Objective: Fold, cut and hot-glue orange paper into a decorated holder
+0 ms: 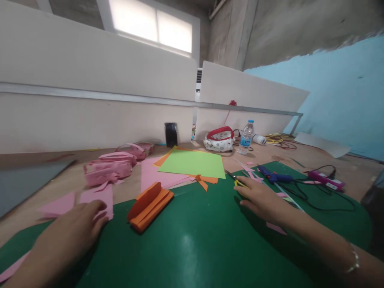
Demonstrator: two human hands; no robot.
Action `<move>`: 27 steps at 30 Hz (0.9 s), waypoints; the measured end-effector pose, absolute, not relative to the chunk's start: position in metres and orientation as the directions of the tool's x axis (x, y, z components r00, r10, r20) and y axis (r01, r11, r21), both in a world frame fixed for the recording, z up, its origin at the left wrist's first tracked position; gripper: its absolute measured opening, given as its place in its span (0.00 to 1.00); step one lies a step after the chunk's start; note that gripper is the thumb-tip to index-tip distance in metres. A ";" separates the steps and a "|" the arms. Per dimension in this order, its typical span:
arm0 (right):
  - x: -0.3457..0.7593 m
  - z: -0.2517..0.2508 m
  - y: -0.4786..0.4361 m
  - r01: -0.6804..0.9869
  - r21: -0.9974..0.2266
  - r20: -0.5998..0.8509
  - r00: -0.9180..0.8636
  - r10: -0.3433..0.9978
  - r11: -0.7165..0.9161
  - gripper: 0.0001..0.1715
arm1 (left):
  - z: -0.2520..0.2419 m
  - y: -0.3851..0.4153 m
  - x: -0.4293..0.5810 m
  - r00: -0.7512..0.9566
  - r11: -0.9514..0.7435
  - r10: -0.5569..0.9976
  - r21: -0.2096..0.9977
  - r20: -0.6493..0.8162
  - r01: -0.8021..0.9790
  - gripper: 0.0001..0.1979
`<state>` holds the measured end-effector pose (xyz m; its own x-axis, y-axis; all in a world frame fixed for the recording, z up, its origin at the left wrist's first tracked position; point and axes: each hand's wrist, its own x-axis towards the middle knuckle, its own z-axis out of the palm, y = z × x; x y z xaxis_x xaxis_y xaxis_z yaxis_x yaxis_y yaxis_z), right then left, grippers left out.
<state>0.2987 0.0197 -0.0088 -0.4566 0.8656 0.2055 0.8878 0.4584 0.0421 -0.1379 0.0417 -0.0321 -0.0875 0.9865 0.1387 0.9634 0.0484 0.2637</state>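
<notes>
My left hand (78,225) lies flat at the left edge of the green cutting mat (195,244), its fingers stretched onto a pink paper piece (99,198). It holds nothing. Just to its right a folded orange paper stack (150,206) rests on the mat. My right hand (260,199) lies palm down on the mat with fingers extended, the fingertips touching yellow-handled scissors (238,182). A thin bracelet circles that wrist.
Green paper sheet (193,163) over orange and pink sheets lies behind the mat. Pink cut-paper bundles (109,168) sit at left. A blue glue gun (271,175), a pink tool (325,180) with cables, a water bottle (246,137), a pouch (220,140) and a phone (171,134) stand beyond.
</notes>
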 end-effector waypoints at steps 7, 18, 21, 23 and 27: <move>0.250 0.030 0.005 0.765 0.009 0.265 -0.623 0.736 0.644 0.20 | -0.013 0.026 -0.125 -0.057 0.050 0.994 0.072 0.098 0.996 0.21; 0.214 0.000 0.023 0.640 -0.241 0.289 -0.670 0.684 0.729 0.13 | -0.011 0.017 -0.122 -0.115 0.088 0.986 0.205 0.121 0.975 0.15; 0.219 -0.007 0.031 0.650 -0.279 0.244 -0.664 0.707 0.706 0.14 | 0.007 0.013 -0.122 -0.224 0.150 0.958 0.354 0.178 0.923 0.18; 0.221 -0.007 0.033 0.631 -0.303 0.247 -0.672 0.698 0.714 0.14 | 0.022 0.010 -0.123 -0.314 0.175 0.928 0.510 0.201 0.842 0.20; 0.220 -0.002 0.030 0.577 -0.423 0.302 -0.637 0.709 0.699 0.12 | 0.037 0.001 -0.116 -0.333 0.120 0.940 0.841 0.076 0.528 0.25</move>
<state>0.2199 0.0303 -0.0018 -0.6374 0.7089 0.3020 0.5768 0.6988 -0.4231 -0.1161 0.0013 0.0373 -0.3331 0.9399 0.0755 0.5283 0.1197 0.8406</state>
